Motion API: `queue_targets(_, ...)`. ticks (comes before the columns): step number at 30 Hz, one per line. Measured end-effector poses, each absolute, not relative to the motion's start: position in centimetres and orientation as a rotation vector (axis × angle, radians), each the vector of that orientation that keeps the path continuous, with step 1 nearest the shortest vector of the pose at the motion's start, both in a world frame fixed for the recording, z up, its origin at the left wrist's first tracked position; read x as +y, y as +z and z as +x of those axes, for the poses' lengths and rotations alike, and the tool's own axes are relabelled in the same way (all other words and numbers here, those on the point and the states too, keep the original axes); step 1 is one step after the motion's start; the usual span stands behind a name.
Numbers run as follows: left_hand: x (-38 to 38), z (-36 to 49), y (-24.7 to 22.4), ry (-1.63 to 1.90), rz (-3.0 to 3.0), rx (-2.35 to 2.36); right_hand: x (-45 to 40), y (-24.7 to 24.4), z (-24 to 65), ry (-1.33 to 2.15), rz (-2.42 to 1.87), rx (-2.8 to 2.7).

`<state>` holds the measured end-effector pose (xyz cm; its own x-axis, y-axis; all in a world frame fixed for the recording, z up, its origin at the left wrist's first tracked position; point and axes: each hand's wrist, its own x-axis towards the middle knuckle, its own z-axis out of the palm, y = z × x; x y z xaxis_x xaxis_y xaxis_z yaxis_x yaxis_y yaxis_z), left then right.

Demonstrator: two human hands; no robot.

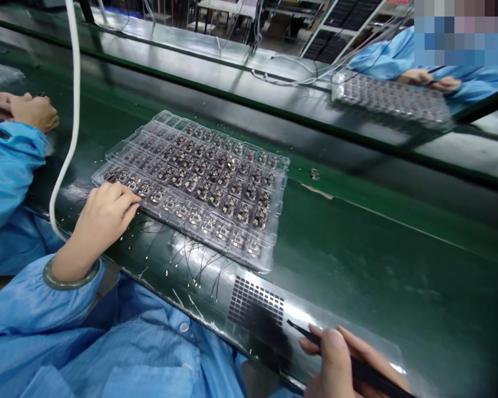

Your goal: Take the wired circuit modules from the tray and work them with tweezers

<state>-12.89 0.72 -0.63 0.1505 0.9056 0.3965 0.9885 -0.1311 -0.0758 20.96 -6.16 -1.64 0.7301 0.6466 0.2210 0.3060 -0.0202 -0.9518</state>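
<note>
My right hand (336,362), at the lower right, grips black tweezers (367,373). A small dark piece (289,322) shows at their tip, beside a clear sheet (307,309) with rows of black square pads (255,296). My left hand (105,213) rests at the near left edge of a clear plastic tray (269,260), thumb and fingers pressed together. What they pinch is hidden. Small circuit boards (207,224) fill many of the tray's pockets. Thin black wires (186,254) with pale ends hang out from the tray's near side.
A white cable (72,110) hangs at the left, near a co-worker's hands (33,110). Across the bench another person's hands (429,80) work behind a second tray (392,99). A loose small part (314,174) lies on the green bench surface (377,265).
</note>
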Motion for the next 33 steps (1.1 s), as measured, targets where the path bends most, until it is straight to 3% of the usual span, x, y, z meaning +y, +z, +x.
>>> queue_targets(11, 0.9, -13.1, -1.2, -0.505, -2.013, -1.780, -6.2, -1.9, 20.8, 0.299, -1.714, -0.833)
queue_targets(23, -2.0, -11.8, 1.1, -1.605, -2.005, -2.485, -6.3, -2.9, 20.9, 0.630, -1.613, -0.810)
queue_targets(27, -3.5, -9.9, 1.1, -1.973, -2.007, -2.457, -6.0, -3.7, 20.3, 0.817, -1.341, -1.013)
queue_targets(33, -4.0, -5.7, 0.6, -2.315, -2.706, -2.132, -5.2, -1.9, 17.6, 1.098, -1.179, -1.145)
